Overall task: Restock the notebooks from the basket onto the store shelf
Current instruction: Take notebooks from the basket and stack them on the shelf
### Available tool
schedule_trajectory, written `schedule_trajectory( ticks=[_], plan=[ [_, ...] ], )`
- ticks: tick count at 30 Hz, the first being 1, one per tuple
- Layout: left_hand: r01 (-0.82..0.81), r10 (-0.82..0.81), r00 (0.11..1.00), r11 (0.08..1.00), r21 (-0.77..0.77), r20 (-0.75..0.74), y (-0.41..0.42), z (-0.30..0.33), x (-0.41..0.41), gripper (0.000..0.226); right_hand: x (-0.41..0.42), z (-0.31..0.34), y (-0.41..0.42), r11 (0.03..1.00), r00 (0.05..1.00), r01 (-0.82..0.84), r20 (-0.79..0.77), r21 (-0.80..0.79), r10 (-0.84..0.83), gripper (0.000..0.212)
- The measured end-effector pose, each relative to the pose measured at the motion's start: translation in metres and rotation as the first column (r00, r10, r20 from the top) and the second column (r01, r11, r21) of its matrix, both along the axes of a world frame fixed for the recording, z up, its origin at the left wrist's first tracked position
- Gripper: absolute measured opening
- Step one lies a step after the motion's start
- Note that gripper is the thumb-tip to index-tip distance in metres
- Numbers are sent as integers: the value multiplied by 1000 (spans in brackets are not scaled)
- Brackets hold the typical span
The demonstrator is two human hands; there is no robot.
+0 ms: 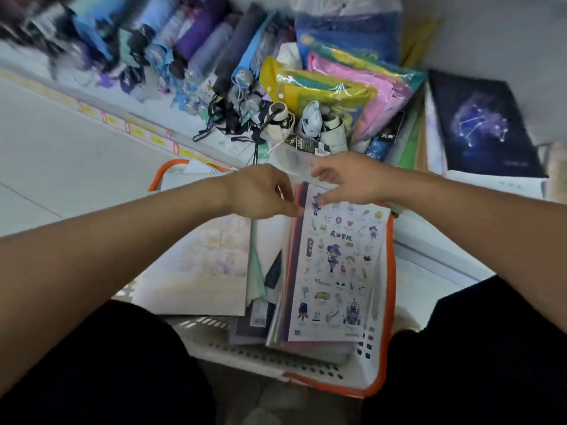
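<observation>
Basket: white perforated plastic with an orange rim, on the floor between the person's dark-clad knees, just in front of the low shelf.
Notebooks: a batch stands on edge along the basket's right side; the front cover is white with small purple cartoon figures. Paler books and a teal one lean at the left.
Left hand: over the tops of the notebooks, fingers curled down, fingertips pinching the upper edges of the covers.
Right hand: at the top corner of the front notebook, thumb and fingers closed on it.
Shelf: low white board edged with yellow price tags.
Crowding the shelf: folded umbrellas, packets in clear wrap, a dark constellation notebook at the right.
Blur: the far left is smeared.
</observation>
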State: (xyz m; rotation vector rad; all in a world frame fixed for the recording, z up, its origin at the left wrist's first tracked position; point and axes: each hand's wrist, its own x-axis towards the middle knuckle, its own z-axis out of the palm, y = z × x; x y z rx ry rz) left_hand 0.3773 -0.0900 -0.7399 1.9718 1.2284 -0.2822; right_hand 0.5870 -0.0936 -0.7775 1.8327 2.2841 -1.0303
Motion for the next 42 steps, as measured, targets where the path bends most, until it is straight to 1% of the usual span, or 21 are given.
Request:
schedule_trajectory(
  ticks=[4, 9, 12, 14, 16, 20, 23, 25, 28, 30, 31, 32, 34, 35, 36, 37, 38, 39, 40, 41, 42],
  plan=[
    [109, -101, 990, 990, 87, -94, -9, 19, -7, 35, 2, 0, -1, 999, 999, 45, 8, -21, -44, 57],
    [15, -7, 999, 984, 179, -45, -17, 51, -35, 32, -17, 4, -7, 999, 997, 27, 71, 18, -28, 58],
    [-20, 22, 1000, 987, 157, -16, -28, 51, -54, 31, -22, 4, -14, 996, 996, 72, 57, 58, -75, 48],
    [-10, 15, 999, 989, 145, -34, -35, 48, -61, 31, -19, 8, -15, 991, 994, 100, 28, 85, -103, 39],
    [7, 0, 999, 992, 129, -48, -39, 45, -61, 33, -12, 15, -17, 993, 995, 99, 17, 57, -100, 35],
    [25, -25, 1000, 996, 87, -4, -31, 46, -44, 37, -9, 29, -22, 995, 994, 100, -39, 21, -99, 30],
    [38, -39, 999, 996, 75, 4, -23, 44, -31, 40, -20, 33, -20, 999, 999, 20, -28, 44, -19, 28],
    [32, -31, 999, 998, 57, -12, -19, 42, -29, 46, -24, 38, -17, 997, 997, -74, -31, -22, 73, 30],
    [-19, 20, 1000, 997, -75, 13, -20, 45, -30, 64, -24, 57, -17, 976, 980, -154, -150, -153, 132, 22],
    [-57, 78, 993, 973, -226, 88, -25, 51, -32, 80, -25, 73, -14, 988, 946, -92, -320, -122, 48, 18],
    [-66, 113, 984, 951, -300, 139, -28, 52, -34, 82, -26, 79, -12, 996, 908, -19, -418, -87, -19, 18],
    [-67, 146, 970, 930, -363, 195, -31, 52, -34, 75, -28, 86, -8, 997, 861, 68, -503, -42, -80, 17],
    [-119, 241, 932, 909, -399, 272, -35, 48, -35, 45, -33, 96, -1, 973, 720, 230, -672, -5, -174, 16],
    [-187, 298, 907, 918, -350, 297, -37, 47, -35, 33, -34, 98, 4, 950, 632, 312, -743, -18, -222, 14],
    [-276, 356, 879, 922, -273, 316, -36, 47, -35, 23, -36, 97, 8, 919, 591, 394, -763, -8, -260, 11],
    [-362, 408, 852, 912, -193, 329, -35, 48, -37, 16, -37, 94, 11, 885, 621, 464, -727, 39, -293, 10],
    [-438, 453, 824, 890, -123, 340, -33, 53, -40, 9, -36, 89, 13, 856, 716, 502, -615, 124, -331, 21],
    [-507, 495, 796, 860, -64, 347, -31, 59, -45, 6, -33, 83, 13, 857, 826, 475, -438, 200, -355, 35],
    [-560, 529, 773, 829, -15, 349, -28, 67, -52, 4, -29, 75, 11, 888, 907, 401, -233, 224, -351, 46],
    [-585, 542, 769, 810, 32, 339, -24, 72, -60, 6, -26, 68, 7, 930, 948, 317, -52, 186, -313, 54],
    [-588, 540, 781, 805, 79, 314, -20, 76, -69, 12, -25, 59, 0, 961, 961, 246, 95, 127, -258, 60]
  ],
)
